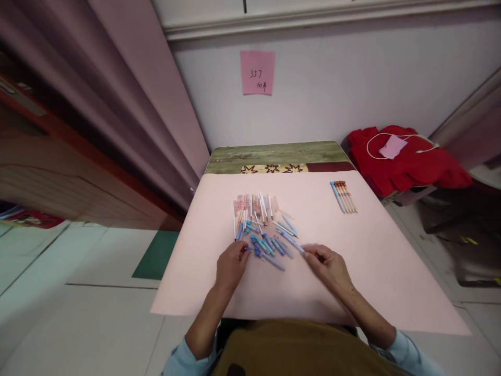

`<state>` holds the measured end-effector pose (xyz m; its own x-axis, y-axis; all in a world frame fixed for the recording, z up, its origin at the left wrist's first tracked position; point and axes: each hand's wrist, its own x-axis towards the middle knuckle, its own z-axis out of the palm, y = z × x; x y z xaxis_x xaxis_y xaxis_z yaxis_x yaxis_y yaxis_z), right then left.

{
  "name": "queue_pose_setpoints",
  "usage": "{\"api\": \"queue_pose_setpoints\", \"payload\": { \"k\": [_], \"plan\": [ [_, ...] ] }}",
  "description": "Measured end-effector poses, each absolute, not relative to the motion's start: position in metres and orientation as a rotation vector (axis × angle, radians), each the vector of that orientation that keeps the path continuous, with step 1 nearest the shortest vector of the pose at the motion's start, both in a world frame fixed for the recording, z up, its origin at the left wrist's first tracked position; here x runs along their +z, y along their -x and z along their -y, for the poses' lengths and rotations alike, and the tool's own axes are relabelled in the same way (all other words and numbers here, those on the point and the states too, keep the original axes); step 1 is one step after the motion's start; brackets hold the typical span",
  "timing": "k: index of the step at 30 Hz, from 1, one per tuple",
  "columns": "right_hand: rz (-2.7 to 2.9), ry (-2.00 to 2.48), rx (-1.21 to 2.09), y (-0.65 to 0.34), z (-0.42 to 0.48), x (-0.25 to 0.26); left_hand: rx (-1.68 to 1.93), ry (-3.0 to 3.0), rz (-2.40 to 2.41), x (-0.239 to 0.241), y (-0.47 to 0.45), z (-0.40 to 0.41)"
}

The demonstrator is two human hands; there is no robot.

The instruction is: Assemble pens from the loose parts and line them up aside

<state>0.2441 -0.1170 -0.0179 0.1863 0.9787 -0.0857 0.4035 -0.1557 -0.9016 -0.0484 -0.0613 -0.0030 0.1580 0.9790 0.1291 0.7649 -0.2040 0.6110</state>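
Observation:
My left hand [231, 262] is closed at the near left of a loose pile of pen parts, its thumb and finger pinching a small blue pen part [249, 248]. Between the fingertips of my right hand [329, 266] is the near end of a pale blue pen barrel [297, 246], which points toward the pile. Short blue and teal pieces [260, 245] lie between both hands, with a lavender barrel [274, 262] in front of them. Slim white refills [263, 206] with dark tips and pinkish barrels [240, 202] make up the far part of the pile.
Pink paper [376, 271] covers most of the table. Pens [343, 197], one blue and several brown-topped, lie side by side at the right. Beyond the table's right corner is red cloth [407, 162] with a white cable. A pink note [257, 73] sticks to the wall.

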Motion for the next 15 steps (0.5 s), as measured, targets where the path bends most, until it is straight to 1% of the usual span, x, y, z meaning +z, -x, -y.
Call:
{"api": "queue_pose_setpoints", "payload": {
  "k": [6,12,15],
  "plan": [
    [1.356,1.744,0.903,-0.244,0.113,-0.021,0.627,-2.156,-1.668,0.0,0.043,0.055],
    [1.367,1.727,0.948,-0.245,0.113,-0.017,0.413,-2.229,-1.712,0.0,0.038,0.052],
    [1.356,1.721,0.959,-0.247,0.113,-0.018,0.38,-2.232,-1.712,0.0,0.037,0.051]
  ]
}}
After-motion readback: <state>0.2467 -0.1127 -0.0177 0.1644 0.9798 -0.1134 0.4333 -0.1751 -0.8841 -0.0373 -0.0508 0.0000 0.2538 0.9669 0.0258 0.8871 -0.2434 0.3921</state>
